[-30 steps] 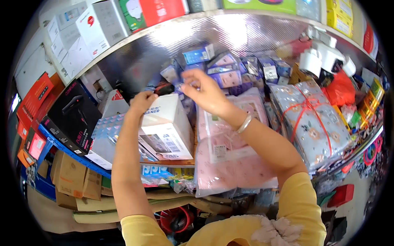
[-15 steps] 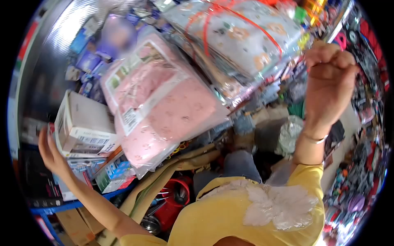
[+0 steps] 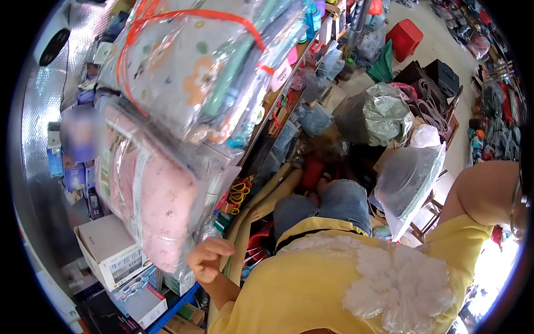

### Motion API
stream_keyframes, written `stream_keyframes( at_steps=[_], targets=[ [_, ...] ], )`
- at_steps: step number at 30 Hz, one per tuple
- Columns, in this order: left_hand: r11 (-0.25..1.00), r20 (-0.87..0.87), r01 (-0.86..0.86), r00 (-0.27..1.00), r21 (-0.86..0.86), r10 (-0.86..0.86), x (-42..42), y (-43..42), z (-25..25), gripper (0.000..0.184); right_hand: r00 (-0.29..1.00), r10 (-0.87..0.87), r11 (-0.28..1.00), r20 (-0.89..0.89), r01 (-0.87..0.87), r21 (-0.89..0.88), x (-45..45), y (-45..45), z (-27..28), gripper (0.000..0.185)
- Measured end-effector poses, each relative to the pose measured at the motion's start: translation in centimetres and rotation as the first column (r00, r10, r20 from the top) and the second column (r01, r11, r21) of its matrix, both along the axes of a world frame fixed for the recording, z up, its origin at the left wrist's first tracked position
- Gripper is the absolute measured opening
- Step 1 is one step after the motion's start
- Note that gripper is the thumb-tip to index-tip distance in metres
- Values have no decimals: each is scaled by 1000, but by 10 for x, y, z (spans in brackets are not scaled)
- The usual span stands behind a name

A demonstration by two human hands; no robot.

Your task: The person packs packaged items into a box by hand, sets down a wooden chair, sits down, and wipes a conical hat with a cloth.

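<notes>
My left hand (image 3: 209,259) is raised beside the lower end of a pink package in clear plastic (image 3: 161,214). Its fingers are curled together, and nothing shows in them. My right arm (image 3: 484,192) is bent at the right edge, with the bracelet at the rim of the view; the fingers of that hand cannot be seen. Above the pink package lies a flowered bundle (image 3: 183,61), wrapped in plastic and tied with red string. A white box (image 3: 114,250) stands to the lower left of the pink package.
Small purple packets (image 3: 75,177) lie along the shelf's left side. Near the floor, a silvery bag (image 3: 378,114) and a fan in clear plastic (image 3: 409,181) stand close together. A red container (image 3: 404,40) is farther back. Long rolls (image 3: 278,192) lie below the shelf edge.
The view has swung right and down from the shelf. My left hand has left the white box, and its fingers have curled. My right hand has moved away from the packets to the far right.
</notes>
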State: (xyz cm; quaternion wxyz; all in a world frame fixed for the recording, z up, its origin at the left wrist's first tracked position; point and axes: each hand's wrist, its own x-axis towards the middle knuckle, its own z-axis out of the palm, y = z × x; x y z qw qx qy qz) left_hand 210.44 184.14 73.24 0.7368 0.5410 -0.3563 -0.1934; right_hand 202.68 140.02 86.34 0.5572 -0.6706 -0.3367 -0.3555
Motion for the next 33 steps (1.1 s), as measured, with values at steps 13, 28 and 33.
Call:
stream_keyframes(
  at_steps=[13,28,33],
  targets=[
    [802,-154,293,956,520,-250,39,-155,-79,25,962,-269,962,37,267,52,-37,-59,-16,52],
    [555,515,-311,818,772,-258,138,-285,-401,34,29,-426,276,-904,956,-100,-72,-146,-519,41],
    [388,433,-263,775,883,-461,177,-314,-496,38,-309,-689,368,-656,630,-684,-79,-134,-665,49]
  ],
)
